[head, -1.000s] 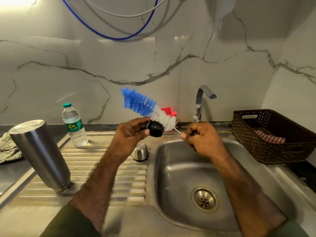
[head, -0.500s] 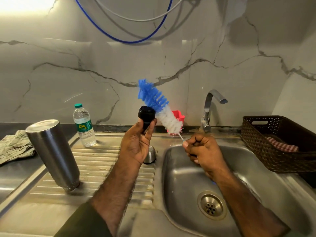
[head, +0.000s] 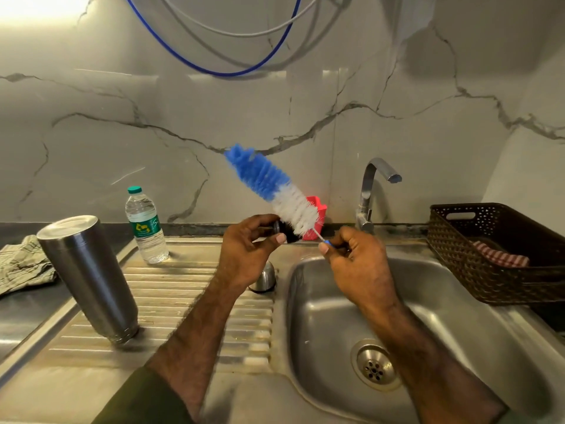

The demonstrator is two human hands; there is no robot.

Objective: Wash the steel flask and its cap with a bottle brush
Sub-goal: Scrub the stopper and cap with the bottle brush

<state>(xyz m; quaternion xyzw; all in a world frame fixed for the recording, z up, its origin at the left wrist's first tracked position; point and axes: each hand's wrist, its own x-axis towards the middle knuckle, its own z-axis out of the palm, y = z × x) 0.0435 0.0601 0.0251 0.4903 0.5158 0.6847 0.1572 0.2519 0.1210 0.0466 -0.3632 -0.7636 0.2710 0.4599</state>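
The steel flask [head: 88,280] stands upside down on the ribbed drainboard at the left. My left hand [head: 247,252] grips a small black cap [head: 286,232] above the sink's left rim. My right hand [head: 357,264] holds the wire handle of the bottle brush [head: 272,188], whose blue and white bristles point up and to the left. The white bristles touch the black cap. A rounded steel cup lid [head: 264,278] sits on the drainboard, partly hidden under my left wrist.
A steel sink [head: 336,316] with a drain lies at the right, its tap [head: 371,191] behind. A water bottle [head: 145,224] stands at the back of the drainboard. A dark basket [head: 495,255] with a striped cloth sits far right. A crumpled cloth [head: 21,264] lies far left.
My left hand has lowered the black cap from its raised position back against the white bristles. The brush has tilted flatter, pointing more to the left.
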